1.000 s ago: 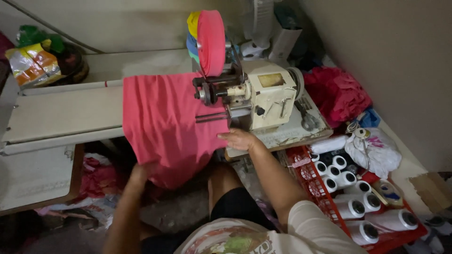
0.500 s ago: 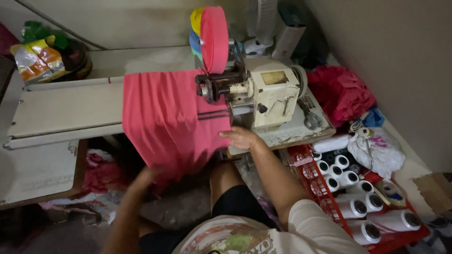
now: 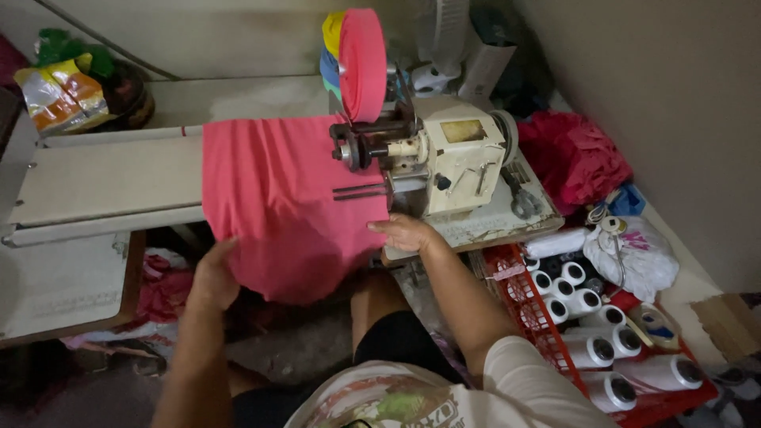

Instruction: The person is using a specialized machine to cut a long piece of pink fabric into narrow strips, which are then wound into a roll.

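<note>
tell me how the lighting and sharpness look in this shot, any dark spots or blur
Head view: light falls from above, bright on the pink cloth and sewing machine; the floor below the table sinks into shadow. Left hand is dim and a little soft, right hand clearer. Edges bow slightly from the wide lens. No strong glare; the thread cones stay readable.

Sewing machine [image 3: 456, 162] on the worktop [image 3: 103, 186], a roll of binding tape [image 3: 361, 63] atop it, a garment [image 3: 289, 202] draped over the front edge to its left. Left hand [image 3: 212, 277] under the garment's lower left edge, right hand [image 3: 406, 232] at its right edge, just before the machine. Crate of thread cones [image 3: 602, 341] on the floor to the right, fabric heap [image 3: 575, 158] behind it, snack bags [image 3: 67, 91] far left at the back.
</note>
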